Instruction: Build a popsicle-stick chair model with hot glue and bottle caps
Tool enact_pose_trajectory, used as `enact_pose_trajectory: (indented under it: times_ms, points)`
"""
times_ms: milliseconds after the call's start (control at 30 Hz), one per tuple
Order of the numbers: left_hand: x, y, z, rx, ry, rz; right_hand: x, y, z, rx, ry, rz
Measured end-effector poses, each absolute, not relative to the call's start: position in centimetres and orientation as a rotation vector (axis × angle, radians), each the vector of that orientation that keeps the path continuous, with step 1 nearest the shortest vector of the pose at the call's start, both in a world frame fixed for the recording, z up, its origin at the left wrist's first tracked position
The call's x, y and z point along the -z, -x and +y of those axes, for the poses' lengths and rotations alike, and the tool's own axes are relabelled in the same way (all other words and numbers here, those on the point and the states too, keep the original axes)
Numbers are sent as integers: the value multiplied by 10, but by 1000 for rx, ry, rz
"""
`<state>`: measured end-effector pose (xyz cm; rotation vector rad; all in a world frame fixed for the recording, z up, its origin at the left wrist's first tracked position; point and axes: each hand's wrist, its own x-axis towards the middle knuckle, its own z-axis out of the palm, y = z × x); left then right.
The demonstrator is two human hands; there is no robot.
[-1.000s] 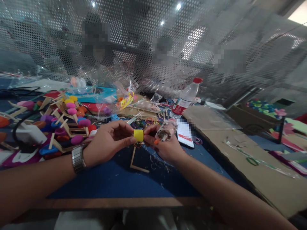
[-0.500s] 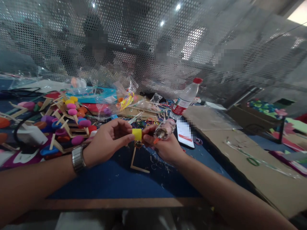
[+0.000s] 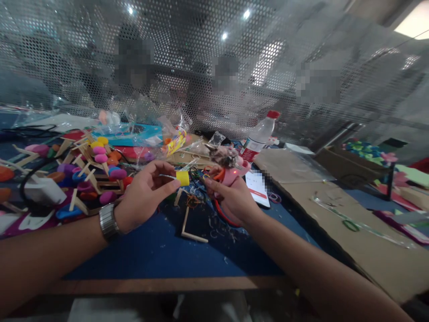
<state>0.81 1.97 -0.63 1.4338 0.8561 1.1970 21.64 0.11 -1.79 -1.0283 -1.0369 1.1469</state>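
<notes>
My left hand (image 3: 145, 192), with a metal watch at the wrist, pinches a small yellow piece (image 3: 182, 178) that curves at its end. My right hand (image 3: 231, 197) is closed around a pink hot glue gun (image 3: 233, 175) with an orange part at the fingers and a small glowing light. Its crusted, greyish front end (image 3: 219, 156) points up and left. A red loop (image 3: 225, 217) shows below the right hand; I cannot tell what it belongs to. Between and below the hands, an L-shaped wooden stick piece (image 3: 192, 237) lies on the blue table (image 3: 147, 255).
Coloured foam pieces and wooden sticks (image 3: 97, 179) pile up at left beside a white adapter (image 3: 47, 192). A bottle with a red cap (image 3: 258, 138) and a phone (image 3: 256, 192) are beyond my right hand. Cardboard (image 3: 335, 214) lies right. A perforated screen (image 3: 187, 58) stands behind.
My hands have moved apart, the left one slightly left with the yellow piece. The glue gun has turned, so its front end, earlier facing me, now points up and left.
</notes>
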Motion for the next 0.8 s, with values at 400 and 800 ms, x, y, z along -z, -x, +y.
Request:
enact_pose_trajectory:
  times_ms: [400, 800]
  points:
    - [5, -8, 19, -1234, -1505, 868, 22, -216, 2, -1192, 865, -1199]
    - [8, -7, 17, -1195, -1821, 895, 25, -219, 4, -1155, 938, -1249]
